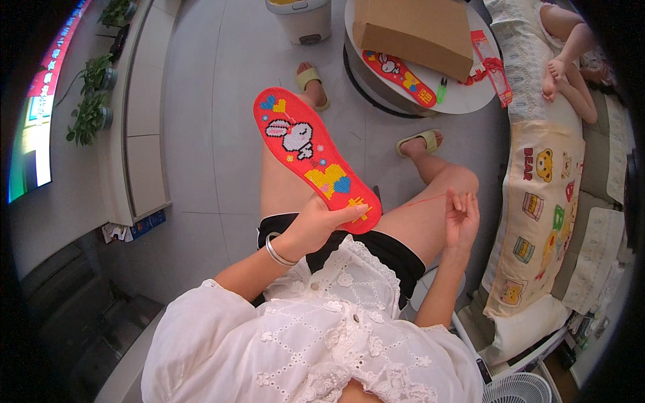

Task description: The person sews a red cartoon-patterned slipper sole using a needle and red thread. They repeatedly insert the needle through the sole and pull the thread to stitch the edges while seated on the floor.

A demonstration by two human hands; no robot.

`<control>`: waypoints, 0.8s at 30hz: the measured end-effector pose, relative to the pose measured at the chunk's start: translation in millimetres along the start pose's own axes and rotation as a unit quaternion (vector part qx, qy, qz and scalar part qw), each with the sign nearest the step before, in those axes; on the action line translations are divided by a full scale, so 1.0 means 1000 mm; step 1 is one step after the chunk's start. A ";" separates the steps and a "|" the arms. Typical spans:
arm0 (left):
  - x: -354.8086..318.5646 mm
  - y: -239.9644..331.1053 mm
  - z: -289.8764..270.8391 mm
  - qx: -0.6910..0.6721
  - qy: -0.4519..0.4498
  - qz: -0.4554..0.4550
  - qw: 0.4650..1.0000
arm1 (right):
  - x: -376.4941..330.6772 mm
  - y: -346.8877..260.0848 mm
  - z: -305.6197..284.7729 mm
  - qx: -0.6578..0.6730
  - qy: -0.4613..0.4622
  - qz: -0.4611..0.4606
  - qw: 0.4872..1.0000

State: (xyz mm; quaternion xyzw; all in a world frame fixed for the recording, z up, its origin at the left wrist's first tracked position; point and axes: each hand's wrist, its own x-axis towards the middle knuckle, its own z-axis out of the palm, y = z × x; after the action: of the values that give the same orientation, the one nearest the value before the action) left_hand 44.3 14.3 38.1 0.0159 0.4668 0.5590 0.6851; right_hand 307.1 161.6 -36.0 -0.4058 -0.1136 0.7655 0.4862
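Note:
My left hand (322,225) grips the heel end of a red embroidered insole (336,151), its thumb lying across the stitched face. A white rabbit, hearts and yellow patches decorate the insole, which tilts up and left above my lap. Out to the right, my right hand (461,216) is raised near my knee with its fingertips pinched together. A thin red thread (426,199) runs from those fingertips toward the insole's heel. Whether a needle is in the pinch is too small to make out.
A round white table (463,104) ahead holds a cardboard box (413,33), a matching red insole (398,77), green-handled snips (441,91) and red thread packs. A bin (300,23) stands left of it. At right, another person's legs (568,64) rest on a sofa with a bear-print cover (531,221).

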 end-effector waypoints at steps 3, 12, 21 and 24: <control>0.000 -0.002 -0.001 0.029 0.002 0.011 1.000 | -0.008 0.002 0.014 -0.090 -0.030 -0.021 0.995; 0.022 -0.010 -0.024 0.140 -0.384 0.288 0.866 | -0.059 -0.001 0.085 -0.470 -0.284 -0.124 0.827; 0.015 0.004 -0.020 0.221 -0.386 0.258 0.858 | -0.074 0.003 0.106 -0.578 -0.352 -0.097 0.730; 0.013 0.002 -0.020 0.228 -0.374 0.250 0.863 | -0.074 0.007 0.104 -0.574 -0.363 -0.115 0.725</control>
State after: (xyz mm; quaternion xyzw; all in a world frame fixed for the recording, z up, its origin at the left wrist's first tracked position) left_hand 29.1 15.7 19.7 0.4961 0.2707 0.5415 0.6224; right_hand 240.8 119.7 65.0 -0.2825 -0.7452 0.5809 0.1658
